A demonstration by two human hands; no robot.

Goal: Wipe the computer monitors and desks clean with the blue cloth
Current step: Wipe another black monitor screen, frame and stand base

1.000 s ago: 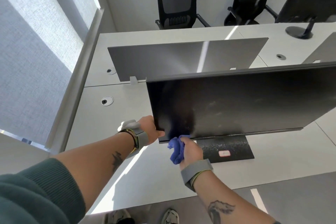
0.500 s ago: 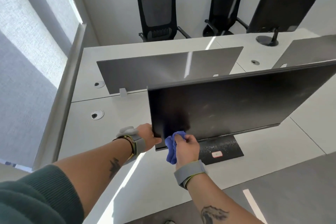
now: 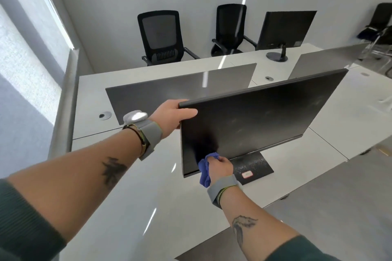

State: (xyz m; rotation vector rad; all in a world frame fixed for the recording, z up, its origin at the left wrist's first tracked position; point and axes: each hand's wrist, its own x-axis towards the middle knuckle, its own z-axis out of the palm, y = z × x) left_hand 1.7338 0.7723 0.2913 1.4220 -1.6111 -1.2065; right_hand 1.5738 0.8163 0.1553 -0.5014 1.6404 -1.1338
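A black monitor [image 3: 261, 121] with a dusty, smudged screen stands on a flat black base [image 3: 253, 165] on the white desk [image 3: 127, 197]. My left hand [image 3: 172, 115] grips its upper left corner, thumb across the screen face and fingers behind. My right hand [image 3: 219, 166] holds the bunched blue cloth [image 3: 204, 170] and presses it against the screen's lower left part. A second black monitor [image 3: 285, 28] stands on the far desk at the back right, its back toward me.
Grey divider panels [image 3: 174, 89] run along the desk's far edge. Two black mesh chairs [image 3: 161, 36] stand against the back wall, another at the far right. Round cable grommets [image 3: 105, 115] sit in the desktops. A window ledge [image 3: 63, 101] borders the left side.
My left hand has slid from the monitor's lower left edge up to its top left corner. The right hand with the cloth stays at the screen's lower left. The view has tilted up.
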